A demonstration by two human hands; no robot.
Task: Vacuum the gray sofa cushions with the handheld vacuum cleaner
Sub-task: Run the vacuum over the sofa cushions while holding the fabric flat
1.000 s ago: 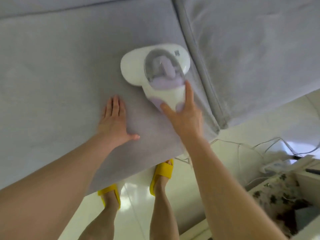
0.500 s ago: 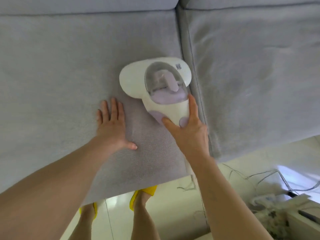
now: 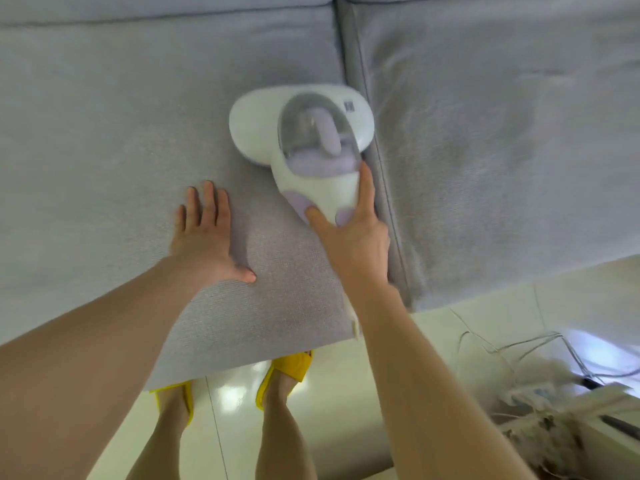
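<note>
Though palm-hidden, vacuum point(image 3: 304, 140) handle within right hand point(image 3: 349, 237) fingers; left hand point(image 3: 204, 237) flat.

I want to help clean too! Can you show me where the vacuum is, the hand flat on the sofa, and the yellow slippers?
vacuum point(image 3: 304, 133): head view, on its clear dust cup.
left hand point(image 3: 204, 237): head view, on the back of the hand.
yellow slippers point(image 3: 291, 367): head view, on the right slipper's strap.

Ahead of the right hand point(image 3: 349, 237) fingers, the handheld vacuum cleaner point(image 3: 301, 133) occupies the cushion surface; the seam point(image 3: 377, 161) lies just beside the forefinger. Ahead and left of the left hand point(image 3: 204, 233) fingers, the left seat cushion point(image 3: 104, 133) lies bare. The right seat cushion point(image 3: 502, 133) beyond the seam is unobstructed.
</note>
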